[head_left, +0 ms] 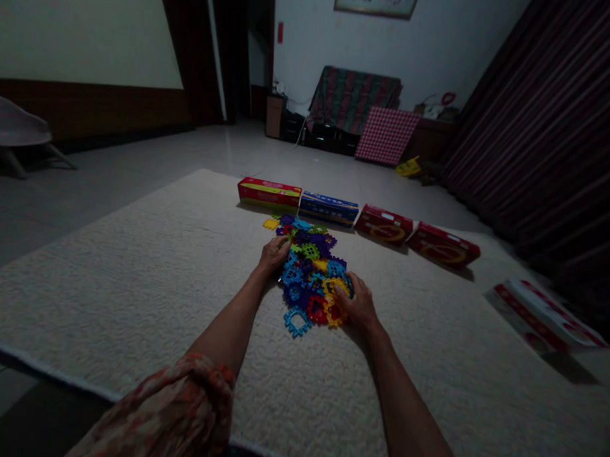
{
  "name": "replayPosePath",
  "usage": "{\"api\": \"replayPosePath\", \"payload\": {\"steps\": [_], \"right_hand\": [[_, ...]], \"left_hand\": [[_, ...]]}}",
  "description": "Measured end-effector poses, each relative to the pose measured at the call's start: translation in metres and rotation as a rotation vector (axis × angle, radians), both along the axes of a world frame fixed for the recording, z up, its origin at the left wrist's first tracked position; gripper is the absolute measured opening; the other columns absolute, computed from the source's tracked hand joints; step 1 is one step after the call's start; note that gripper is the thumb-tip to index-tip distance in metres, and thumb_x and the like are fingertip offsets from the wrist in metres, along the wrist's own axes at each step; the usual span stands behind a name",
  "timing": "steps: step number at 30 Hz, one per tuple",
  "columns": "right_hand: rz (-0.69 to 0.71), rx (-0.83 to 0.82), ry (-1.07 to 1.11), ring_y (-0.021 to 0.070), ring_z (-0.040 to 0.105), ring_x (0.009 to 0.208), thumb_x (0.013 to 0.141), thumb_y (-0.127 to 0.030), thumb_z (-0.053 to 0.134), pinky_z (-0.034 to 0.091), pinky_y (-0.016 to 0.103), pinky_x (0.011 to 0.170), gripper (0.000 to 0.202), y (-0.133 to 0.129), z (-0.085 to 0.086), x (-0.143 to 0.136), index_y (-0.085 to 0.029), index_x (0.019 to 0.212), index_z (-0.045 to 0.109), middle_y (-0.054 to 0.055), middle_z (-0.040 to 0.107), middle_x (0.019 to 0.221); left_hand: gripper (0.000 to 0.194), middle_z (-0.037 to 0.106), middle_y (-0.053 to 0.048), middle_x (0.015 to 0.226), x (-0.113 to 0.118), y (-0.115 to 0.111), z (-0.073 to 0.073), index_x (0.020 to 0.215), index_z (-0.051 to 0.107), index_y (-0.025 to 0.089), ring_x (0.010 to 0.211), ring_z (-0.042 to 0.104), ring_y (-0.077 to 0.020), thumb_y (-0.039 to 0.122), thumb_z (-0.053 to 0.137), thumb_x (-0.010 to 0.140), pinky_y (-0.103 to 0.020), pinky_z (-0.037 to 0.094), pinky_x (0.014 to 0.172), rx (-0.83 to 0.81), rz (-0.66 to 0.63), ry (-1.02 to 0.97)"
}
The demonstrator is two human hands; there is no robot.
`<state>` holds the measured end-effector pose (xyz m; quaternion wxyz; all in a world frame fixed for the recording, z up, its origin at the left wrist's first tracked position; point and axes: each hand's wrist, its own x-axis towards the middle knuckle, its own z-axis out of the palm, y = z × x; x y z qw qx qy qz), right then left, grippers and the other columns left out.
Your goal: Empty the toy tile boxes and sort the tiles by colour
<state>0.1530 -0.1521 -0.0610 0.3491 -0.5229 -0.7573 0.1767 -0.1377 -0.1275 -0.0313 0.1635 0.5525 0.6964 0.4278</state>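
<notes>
A heap of interlocking plastic building pieces (310, 251) in blue, purple, green, red and yellow lies on the pale quilted mat. At the heap's left edge, my left hand (274, 252) has its fingers bent together on a green building piece (291, 237). My right hand (358, 300) curls over the right side, its thumb against a yellow building piece (333, 287) and its fingers behind it. Nearest me lies a light blue square frame piece (298, 322), next to a red piece (317, 309). Some pieces are hidden under others or by my fingers.
Beyond the heap stand a red and green box (269, 194), a blue box (328, 208) and two dark red boxes (384, 225) in a row. Another red and white box (547, 317) sits at the right. The quilted mat (133, 269) covers the tiled floor; a pale chair (18, 125) stands far left.
</notes>
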Motion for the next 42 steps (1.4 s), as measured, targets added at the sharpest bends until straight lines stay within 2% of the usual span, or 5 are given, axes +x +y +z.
{"api": "replayPosePath", "payload": {"steps": [16,27,33,38,42], "right_hand": [[0.036,0.042,0.113,0.0333,0.064,0.118,0.081,-0.052,0.059,0.05,0.052,0.104,0.063,0.0,0.004,-0.005,-0.015,0.132,0.06,0.018,0.067,0.13],[-0.001,-0.012,0.346,0.0319,0.065,0.117,0.08,-0.053,0.062,0.051,0.051,0.103,0.057,0.003,0.007,-0.004,-0.018,0.124,0.064,0.016,0.068,0.128],[-0.021,-0.074,0.447,0.0324,0.067,0.113,0.078,-0.055,0.062,0.052,0.051,0.101,0.057,0.001,0.011,-0.002,-0.016,0.121,0.066,0.018,0.068,0.127],[-0.036,-0.098,0.505,0.0318,0.069,0.107,0.078,-0.056,0.062,0.054,0.05,0.097,0.054,0.003,0.008,0.0,-0.018,0.115,0.068,0.016,0.072,0.12],[-0.062,-0.082,0.528,0.0324,0.069,0.108,0.079,-0.056,0.063,0.053,0.051,0.098,0.049,0.005,0.004,0.003,-0.019,0.11,0.07,0.015,0.073,0.115]], "left_hand": [[0.031,0.07,-0.012,0.126,0.033,0.011,-0.005,0.118,0.07,0.016,0.121,0.063,-0.0237,0.028,0.056,0.093,-0.035,0.048,0.108,0.141,-0.245,0.139],[0.033,0.072,-0.008,0.126,0.039,0.011,-0.007,0.115,0.073,0.018,0.121,0.064,-0.0224,0.031,0.053,0.092,-0.036,0.048,0.108,0.189,-0.369,0.006],[0.038,0.076,-0.006,0.114,0.01,0.026,0.011,0.113,0.074,0.019,0.11,0.068,-0.0207,0.034,0.042,0.097,-0.031,0.052,0.098,0.238,-0.14,0.005],[0.04,0.077,-0.006,0.113,-0.035,0.082,0.032,0.113,0.075,0.022,0.111,0.067,-0.0212,0.03,0.038,0.098,-0.027,0.05,0.093,-0.044,0.103,0.297],[0.035,0.075,-0.009,0.118,-0.055,0.122,0.026,0.112,0.076,0.022,0.115,0.065,-0.0245,0.029,0.048,0.093,-0.03,0.049,0.095,-0.132,0.115,0.348]]}}
